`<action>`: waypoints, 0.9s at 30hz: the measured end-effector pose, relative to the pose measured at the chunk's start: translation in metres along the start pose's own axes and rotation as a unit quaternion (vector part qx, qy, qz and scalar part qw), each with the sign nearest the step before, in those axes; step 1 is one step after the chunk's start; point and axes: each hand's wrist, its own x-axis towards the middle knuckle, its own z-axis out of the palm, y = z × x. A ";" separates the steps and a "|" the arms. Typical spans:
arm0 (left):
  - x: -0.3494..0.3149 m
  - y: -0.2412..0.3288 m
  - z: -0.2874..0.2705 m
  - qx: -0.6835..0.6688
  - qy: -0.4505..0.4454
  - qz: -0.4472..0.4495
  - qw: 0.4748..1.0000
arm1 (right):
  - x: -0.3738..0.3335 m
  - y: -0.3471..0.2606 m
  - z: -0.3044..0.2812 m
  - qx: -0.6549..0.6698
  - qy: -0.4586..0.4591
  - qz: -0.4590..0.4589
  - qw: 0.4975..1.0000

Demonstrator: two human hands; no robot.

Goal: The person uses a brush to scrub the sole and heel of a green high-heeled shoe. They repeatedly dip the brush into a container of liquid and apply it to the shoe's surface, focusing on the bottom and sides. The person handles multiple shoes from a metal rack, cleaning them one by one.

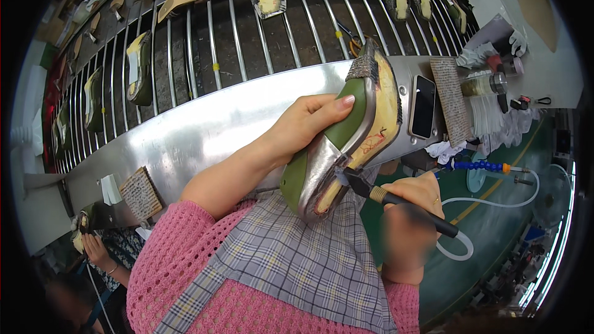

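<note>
My left hand (307,122) is wrapped around a green shoe upper on a last (346,128), thumb on its side, holding it tilted over my lap. Silver-grey trim runs along its edge, and its cream underside with reddish marks faces right. My right hand (418,196) grips a black-handled brush-like tool (396,203), with a white hose (468,251) at its rear end. The tool's dark, flat tip touches the shoe's lower edge near the toe. Part of the right hand and wrist is blurred.
A metal slatted rack (238,31) carries several green shoes and heeled sole parts. The steel ledge (216,108) holds a phone (422,106) and a textured board (450,100). A jar (484,84) and a blue jointed hose (476,166) are at right. At lower left, a co-worker's hand (96,249) touches a shoe.
</note>
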 end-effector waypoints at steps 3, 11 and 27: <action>-0.002 0.000 0.003 -0.005 0.017 0.014 1.000 | -0.002 -0.001 0.001 -0.049 0.016 -0.014 0.999; -0.001 0.000 0.005 -0.021 0.028 0.011 0.999 | -0.007 -0.004 0.000 -0.078 -0.003 -0.037 0.996; 0.005 -0.007 -0.001 -0.082 0.023 -0.063 0.994 | -0.004 -0.008 0.002 -0.042 -0.017 0.003 0.999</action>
